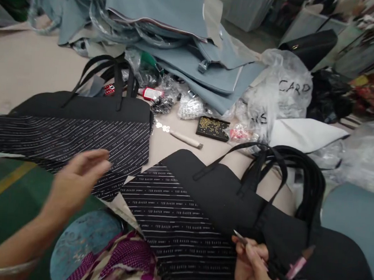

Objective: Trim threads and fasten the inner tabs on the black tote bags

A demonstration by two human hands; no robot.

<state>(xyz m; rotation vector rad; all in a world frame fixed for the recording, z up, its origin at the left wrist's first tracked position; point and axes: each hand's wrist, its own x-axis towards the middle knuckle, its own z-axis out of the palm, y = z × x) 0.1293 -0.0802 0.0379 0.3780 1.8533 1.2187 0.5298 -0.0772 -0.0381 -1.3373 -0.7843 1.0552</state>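
My left hand is raised over the left black bag panel and its striped lettered lining. Its fingers are stretched, slightly blurred, with nothing in them. My right hand, at the lower right, pinches a small pointed metal tool; most of that tool is hidden by the fingers. Beside the same hand is a pink-handled tool with a brownish tip; whether the hand grips it too is unclear. Under my right hand lies a second black panel with thin handles and a striped lining.
Blue-grey bag pieces are heaped at the back. A pale-handled tool, a black tray of small gold pieces and plastic bags lie mid-table. A bundle of black handles is at right; a blue stool stands below.
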